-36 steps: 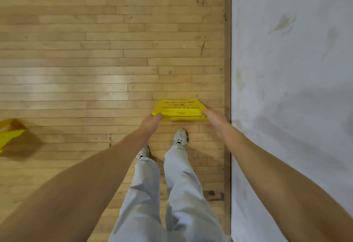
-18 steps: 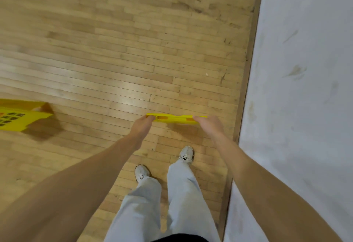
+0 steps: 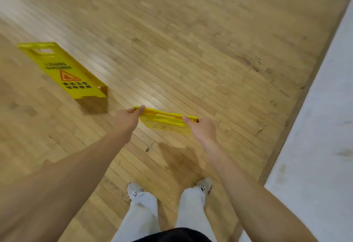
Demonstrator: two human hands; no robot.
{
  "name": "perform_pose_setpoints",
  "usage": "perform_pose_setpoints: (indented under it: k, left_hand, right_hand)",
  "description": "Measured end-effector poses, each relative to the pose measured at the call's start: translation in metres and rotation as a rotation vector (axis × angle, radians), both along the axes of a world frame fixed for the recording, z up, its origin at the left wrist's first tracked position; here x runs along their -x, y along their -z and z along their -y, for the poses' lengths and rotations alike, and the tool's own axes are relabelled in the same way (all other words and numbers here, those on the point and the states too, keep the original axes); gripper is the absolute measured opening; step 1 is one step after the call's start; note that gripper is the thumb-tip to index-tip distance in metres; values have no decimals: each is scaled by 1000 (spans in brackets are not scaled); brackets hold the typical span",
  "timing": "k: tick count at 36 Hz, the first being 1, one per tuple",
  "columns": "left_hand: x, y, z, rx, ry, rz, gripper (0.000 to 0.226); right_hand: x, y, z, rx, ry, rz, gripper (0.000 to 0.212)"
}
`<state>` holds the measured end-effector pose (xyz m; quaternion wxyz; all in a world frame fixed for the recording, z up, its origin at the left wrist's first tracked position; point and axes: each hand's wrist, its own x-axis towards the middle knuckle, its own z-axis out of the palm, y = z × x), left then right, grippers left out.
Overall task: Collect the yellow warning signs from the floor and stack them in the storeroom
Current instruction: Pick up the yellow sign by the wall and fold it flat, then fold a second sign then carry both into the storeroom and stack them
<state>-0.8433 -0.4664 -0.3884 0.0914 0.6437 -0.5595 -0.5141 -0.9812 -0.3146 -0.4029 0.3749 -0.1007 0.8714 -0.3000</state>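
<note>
The folded sign [image 3: 165, 122] hangs clear of the wooden floor [image 3: 191, 41] in front of you, long axis crosswise, your left hand [image 3: 127, 119] and right hand [image 3: 202, 129] each clamped on a top corner. The standing sign [image 3: 65, 70] sits ahead to your left, nearer your left grip, so I'd free that hand for it.

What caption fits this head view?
Both hands carry a folded sign; another sign stands on the floor.

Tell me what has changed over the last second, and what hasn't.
The folded sign has come up off the wood floor, carried at its top edge instead of lying flat. The view has swung left, bringing the standing sign from the left edge fully into sight. Unchanged: left hand and right hand still grip the same sign's ends; white wall on the right.
</note>
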Motion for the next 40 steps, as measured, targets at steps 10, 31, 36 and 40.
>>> perform_pose_setpoints:
  k: [10,31,36,40]
  left_hand:
    - [-163,-50,137,176,-100,25,47]
    - [-314,-63,305,185,-418,100,36]
    - [-306,-41,372,147,-393,170,42]
    - [-289,-30,419,86,-385,250,41]
  right_hand:
    - [-128,-52,163,86,-197,-113,52]
    - [-263,-37,394,216,-359,137,36]
    - [-255,-15,458,208,-381,197,35]
    - [-241,-1,501,161,-398,209,43]
